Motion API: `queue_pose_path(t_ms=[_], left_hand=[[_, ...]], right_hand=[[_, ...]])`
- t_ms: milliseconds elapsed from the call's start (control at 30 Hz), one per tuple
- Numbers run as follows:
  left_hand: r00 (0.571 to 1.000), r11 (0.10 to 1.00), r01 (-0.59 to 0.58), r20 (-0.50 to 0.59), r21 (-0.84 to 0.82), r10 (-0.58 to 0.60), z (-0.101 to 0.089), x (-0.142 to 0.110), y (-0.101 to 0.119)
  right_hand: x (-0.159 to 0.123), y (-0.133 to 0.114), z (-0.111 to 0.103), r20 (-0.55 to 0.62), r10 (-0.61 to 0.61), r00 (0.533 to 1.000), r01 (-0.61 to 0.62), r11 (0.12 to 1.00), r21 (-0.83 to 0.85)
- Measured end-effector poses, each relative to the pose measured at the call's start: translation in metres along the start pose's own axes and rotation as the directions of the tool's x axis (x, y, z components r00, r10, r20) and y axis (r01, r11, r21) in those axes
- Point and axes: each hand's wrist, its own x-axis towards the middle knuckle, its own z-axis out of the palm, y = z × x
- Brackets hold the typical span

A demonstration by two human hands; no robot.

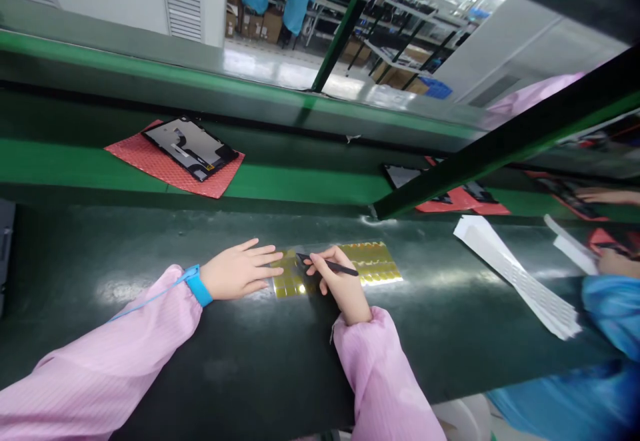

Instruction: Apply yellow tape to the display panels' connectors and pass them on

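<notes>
The left hand (240, 269), wearing a blue wrist strap (199, 286), lies flat with fingers spread, holding down the near-left end of a glossy sheet of yellow adhesive strips (373, 262). Just right, the right hand (340, 281) pinches slim black tweezers (327, 264), tips touching the sheet beside the left fingertips.

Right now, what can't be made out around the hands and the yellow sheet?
- Head view: the tweezers' tip touching a piece, too small.
- Head view: middle of the yellow tape sheet, behind the right hand.
- Head view: sheet's left edge under the left hand fingers.
- Head view: second panel, crossed by the green frame bar.
</notes>
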Motion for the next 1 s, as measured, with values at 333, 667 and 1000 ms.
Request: queue_pose_path(t_ms=[333,667,1000], left_hand=[[1.0,0.999,-0.004,-0.008,-0.052,0.004,0.0045,0.0004,-0.0035],[1.0,0.986,0.022,-0.017,-0.166,-0.025,0.0051,0.0009,-0.0028],[0.991,0.895,0.064,-0.076,-0.441,-0.108,0.0019,-0.0037,-0.002]], right_hand=[[0.0037,-0.0014,0.0024,0.027,0.004,1.0,-0.004,1.0,-0.021],[0.0037,-0.0086,0.006,0.026,0.001,1.0,-0.002,1.0,0.028],[0.0074,-0.0096,-0.0028,0.099,-0.025,0.995,0.001,0.97,0.242]])
